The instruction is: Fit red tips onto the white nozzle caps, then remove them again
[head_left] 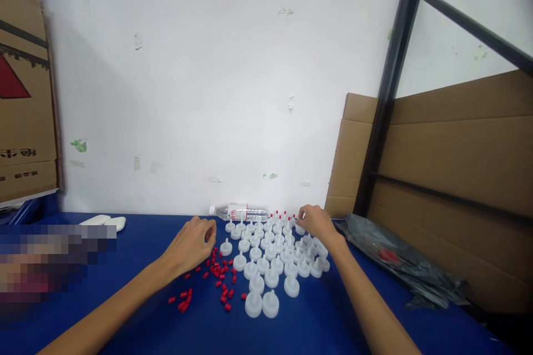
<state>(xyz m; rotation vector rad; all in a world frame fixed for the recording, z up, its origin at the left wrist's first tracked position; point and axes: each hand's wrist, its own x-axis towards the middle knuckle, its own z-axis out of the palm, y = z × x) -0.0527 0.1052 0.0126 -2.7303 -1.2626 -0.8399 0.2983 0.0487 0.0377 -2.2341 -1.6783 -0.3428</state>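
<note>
Several white plastic caps (270,266) stand in rows on the blue table (137,244). The far rows carry small red tips (282,216). Loose red pieces (219,274) lie scattered left of the caps. My left hand (194,244) rests curled on the table beside the red pieces, fingers closed; what they hold is hidden. My right hand (314,223) reaches to the far right rows, fingers pinched at a cap with a red tip.
A clear water bottle (239,212) lies against the white wall. A black plastic bag (400,260) lies right, before cardboard sheets (449,155) and a black frame (387,94). A cardboard box (25,94) stands far left; white objects (104,222) lie near it.
</note>
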